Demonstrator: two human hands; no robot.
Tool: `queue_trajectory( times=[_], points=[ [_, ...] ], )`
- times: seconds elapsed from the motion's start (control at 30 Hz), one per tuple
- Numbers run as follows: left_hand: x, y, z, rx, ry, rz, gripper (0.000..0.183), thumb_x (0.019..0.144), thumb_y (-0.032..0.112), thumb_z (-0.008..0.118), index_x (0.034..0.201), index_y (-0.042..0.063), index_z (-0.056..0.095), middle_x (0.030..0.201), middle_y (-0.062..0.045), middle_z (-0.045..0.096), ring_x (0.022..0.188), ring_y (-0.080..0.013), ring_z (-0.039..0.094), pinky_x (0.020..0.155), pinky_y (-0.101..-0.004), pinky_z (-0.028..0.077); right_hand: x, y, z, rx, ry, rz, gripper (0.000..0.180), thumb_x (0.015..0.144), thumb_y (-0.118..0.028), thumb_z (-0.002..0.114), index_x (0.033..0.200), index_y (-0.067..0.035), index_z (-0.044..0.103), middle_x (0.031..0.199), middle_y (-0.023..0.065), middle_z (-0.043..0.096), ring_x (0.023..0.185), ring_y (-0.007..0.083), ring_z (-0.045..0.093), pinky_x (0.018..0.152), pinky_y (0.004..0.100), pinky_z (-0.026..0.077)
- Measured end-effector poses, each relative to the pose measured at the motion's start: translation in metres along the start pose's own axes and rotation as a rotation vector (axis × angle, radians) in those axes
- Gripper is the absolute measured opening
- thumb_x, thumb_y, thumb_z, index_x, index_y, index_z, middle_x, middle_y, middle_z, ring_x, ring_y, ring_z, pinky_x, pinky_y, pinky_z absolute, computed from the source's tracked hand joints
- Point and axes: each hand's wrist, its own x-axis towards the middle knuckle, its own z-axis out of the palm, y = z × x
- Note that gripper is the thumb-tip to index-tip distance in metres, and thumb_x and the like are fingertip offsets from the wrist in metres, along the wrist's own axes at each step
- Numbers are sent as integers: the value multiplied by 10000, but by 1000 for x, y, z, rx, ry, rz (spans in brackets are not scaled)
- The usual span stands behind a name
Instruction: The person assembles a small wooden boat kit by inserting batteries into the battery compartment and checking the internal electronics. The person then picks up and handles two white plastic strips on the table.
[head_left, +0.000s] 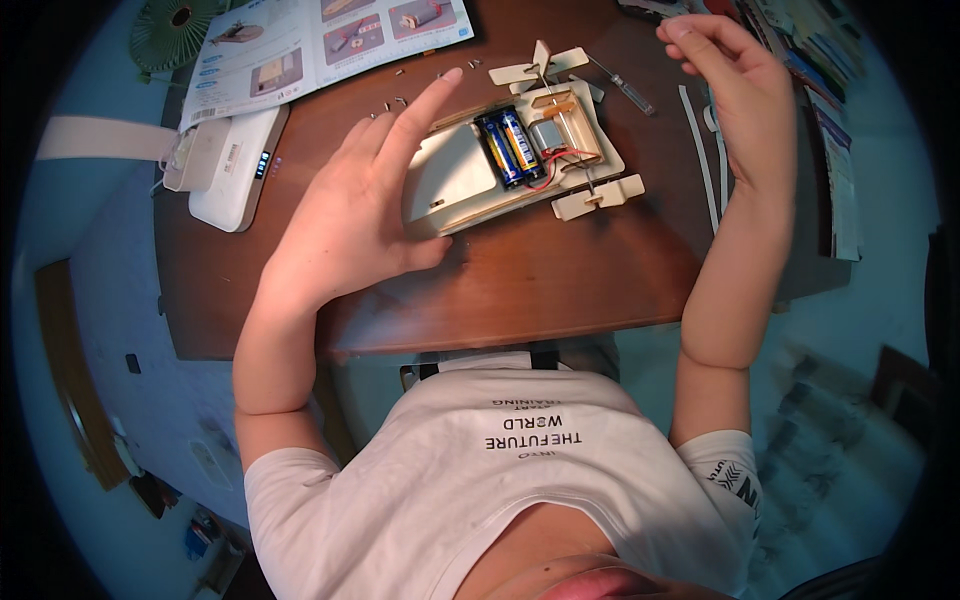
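Note:
A wooden model paddle boat (454, 169) lies on the brown table. In its black holder sit two blue AA batteries (508, 146), with a small motor (550, 137) beside them and a red wire. Paddle wheels (598, 196) are mounted on an axle at the far end. My left hand (367, 180) spreads thumb and forefinger around the boat's near-left end, hiding part of it; contact is unclear. Up at the right, my right hand (739, 82) is raised with thumb and fingertips pinched together. Whether something small is between them cannot be seen.
A small screwdriver (630, 91) lies beyond the paddles. Several small screws (394, 103) are scattered near an instruction sheet (300, 56). A white device with a lit display (232, 169) stands at left. White strips (699, 161) and books (829, 172) lie at right.

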Motion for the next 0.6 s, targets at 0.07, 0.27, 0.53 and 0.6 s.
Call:
queue_trajectory(
  times=[0.07,0.27,0.53,0.6],
  points=[
    [0,-1,3,-126,83,19,1018,522,45,732,1407,159,242,1084,-170,528,1046,-334,493,905,-396,422,0,-4,0,-20,-36,38,208,870,-167,574,971,2,640,944,49,645,868,80,566,770,202,414],
    [1,0,3,-226,323,38,976,550,103,726,1396,110,238,1081,-162,536,998,-323,542,887,-394,439,-26,-13,-3,297,306,24,178,857,-85,569,994,20,613,995,94,633,900,130,584,795,243,438],
    [-2,0,3,-101,377,52,978,543,85,713,1397,99,238,1140,-152,532,1064,-263,534,933,-378,419,-114,-5,11,330,835,-190,159,867,8,487,1012,34,546,968,124,599,839,146,553,738,250,437],
    [-3,2,3,-84,392,68,965,543,81,714,1389,96,250,1142,-145,534,1073,-264,530,928,-380,424,-127,1,22,411,733,-139,137,863,14,483,986,31,540,941,117,589,790,131,526,708,249,428]
  ],
)
